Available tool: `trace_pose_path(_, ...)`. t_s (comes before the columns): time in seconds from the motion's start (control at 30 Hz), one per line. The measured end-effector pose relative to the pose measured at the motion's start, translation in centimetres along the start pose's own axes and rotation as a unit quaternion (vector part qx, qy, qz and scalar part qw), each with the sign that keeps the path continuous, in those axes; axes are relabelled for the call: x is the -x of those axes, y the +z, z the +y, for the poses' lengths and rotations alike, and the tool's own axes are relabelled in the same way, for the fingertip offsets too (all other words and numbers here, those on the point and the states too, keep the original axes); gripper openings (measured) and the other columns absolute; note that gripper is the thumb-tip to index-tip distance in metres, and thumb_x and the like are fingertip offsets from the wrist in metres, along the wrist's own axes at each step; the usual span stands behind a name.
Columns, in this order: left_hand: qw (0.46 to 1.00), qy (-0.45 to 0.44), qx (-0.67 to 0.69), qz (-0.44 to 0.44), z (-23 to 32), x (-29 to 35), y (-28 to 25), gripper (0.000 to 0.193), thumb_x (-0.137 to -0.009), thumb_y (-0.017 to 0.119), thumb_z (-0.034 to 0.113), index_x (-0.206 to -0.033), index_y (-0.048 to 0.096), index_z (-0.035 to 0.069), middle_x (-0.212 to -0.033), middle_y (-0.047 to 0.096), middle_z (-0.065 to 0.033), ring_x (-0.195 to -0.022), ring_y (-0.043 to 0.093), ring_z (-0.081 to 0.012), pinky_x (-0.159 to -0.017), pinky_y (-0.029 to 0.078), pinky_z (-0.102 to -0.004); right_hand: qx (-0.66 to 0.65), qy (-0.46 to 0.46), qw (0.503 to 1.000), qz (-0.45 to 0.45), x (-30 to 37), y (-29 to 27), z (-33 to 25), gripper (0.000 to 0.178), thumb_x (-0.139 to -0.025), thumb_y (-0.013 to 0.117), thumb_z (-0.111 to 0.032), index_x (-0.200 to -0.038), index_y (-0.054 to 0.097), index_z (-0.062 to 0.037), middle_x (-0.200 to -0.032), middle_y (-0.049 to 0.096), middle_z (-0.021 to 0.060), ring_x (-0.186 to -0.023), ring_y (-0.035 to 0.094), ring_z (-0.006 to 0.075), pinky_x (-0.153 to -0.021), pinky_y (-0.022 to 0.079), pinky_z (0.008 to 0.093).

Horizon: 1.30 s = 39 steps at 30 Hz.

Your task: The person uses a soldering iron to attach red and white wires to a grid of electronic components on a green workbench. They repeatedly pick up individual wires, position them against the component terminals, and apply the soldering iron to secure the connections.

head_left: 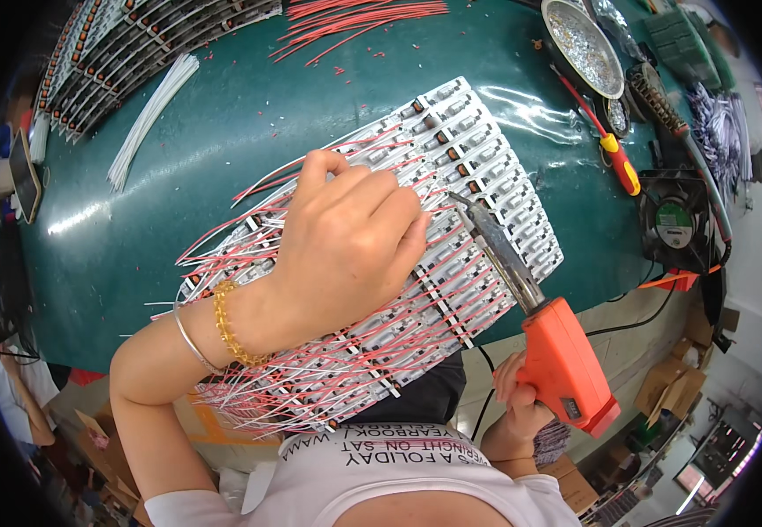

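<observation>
A panel of small white circuit boards lies aslant on the green work surface, its near part reaching past the front edge toward the person. Thin red and white wires fan across its left and near portions, while the rows at the far right corner are bare of them. The left hand is over the middle of the panel, fingers curled under; its fingertips are hidden, so one cannot tell whether they pinch a wire. The right hand clasps the handle of an orange-red soldering gun, whose dark tip points at the boards just beside the left hand; whether it touches them is unclear. A beaded yellow bracelet circles the left wrist.

Beyond the panel lie loose red wires and, farther left, a bundle of white wires near stacked board panels. To the right are a screwdriver with a yellow-and-red handle, an oval metal dish and a black fan.
</observation>
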State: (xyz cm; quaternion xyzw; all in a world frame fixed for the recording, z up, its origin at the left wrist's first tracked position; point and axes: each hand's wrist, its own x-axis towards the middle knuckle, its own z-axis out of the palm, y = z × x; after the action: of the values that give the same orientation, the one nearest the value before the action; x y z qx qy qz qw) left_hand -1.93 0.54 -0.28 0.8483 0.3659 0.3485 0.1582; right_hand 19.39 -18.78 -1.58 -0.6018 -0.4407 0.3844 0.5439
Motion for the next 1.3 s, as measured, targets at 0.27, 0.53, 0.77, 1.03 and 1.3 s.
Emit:
trace_pose_path(0.27,1.000,0.003,0.007,0.010,0.0,0.0,0.0,0.015,-0.073,0.072,0.002,-0.069,0.059,0.007,-0.062,0.053,-0.0038,-0.057,0.050,-0.0216,-0.070,0.038,-0.0374,0.016,-0.014,1.000,0.021,0.6,-1.0,0.5,0.079,-0.086,0.063,-0.056,-0.124,0.044,0.0109,-0.050,0.044,-0.0015,-0.039,0.042,0.0094,-0.041,0.038,0.0230)
trace_pose_path(0.53,1.000,0.001,0.005,0.003,0.0,-0.1,0.0,0.014,-0.074,0.072,0.002,-0.069,0.060,0.006,-0.061,0.055,-0.0039,-0.055,0.050,-0.0214,-0.069,0.038,-0.0368,0.049,-0.028,0.998,0.026,1.1,-1.1,0.7,0.080,-0.087,0.061,-0.056,-0.126,0.043,0.0113,-0.050,0.043,-0.0023,-0.040,0.042,0.0089,-0.042,0.038,0.0230)
trace_pose_path(0.77,0.999,0.007,0.044,0.013,0.2,-0.3,-0.2,0.012,-0.076,0.073,0.002,-0.073,0.063,0.007,-0.061,0.057,-0.0013,-0.053,0.049,-0.0180,-0.069,0.037,-0.0353,0.031,-0.028,0.999,-0.014,1.1,-1.8,0.3,0.083,-0.086,0.061,-0.058,-0.127,0.041,0.0114,-0.050,0.043,-0.0024,-0.040,0.042,0.0086,-0.043,0.040,0.0232)
trace_pose_path(1.03,1.000,0.017,0.021,-0.006,0.4,-0.1,0.5,0.016,-0.075,0.074,0.001,-0.074,0.059,0.007,-0.061,0.056,-0.0010,-0.054,0.050,-0.0182,-0.069,0.035,-0.0351,0.031,-0.018,0.998,-0.058,2.2,-4.1,2.1,0.083,-0.085,0.061,-0.059,-0.126,0.042,0.0104,-0.049,0.042,-0.0032,-0.037,0.042,0.0086,-0.040,0.038,0.0231)
trace_pose_path(1.3,1.000,0.017,0.011,-0.003,0.4,0.0,0.7,0.018,-0.074,0.073,0.000,-0.072,0.057,0.008,-0.062,0.055,-0.0017,-0.055,0.050,-0.0192,-0.069,0.036,-0.0362,0.115,-0.002,0.993,-0.035,4.8,-5.0,3.2,0.057,-0.080,0.068,-0.029,-0.125,0.051,0.0034,-0.101,0.058,0.0132,-0.089,0.058,0.0276,-0.081,0.046,0.0393)
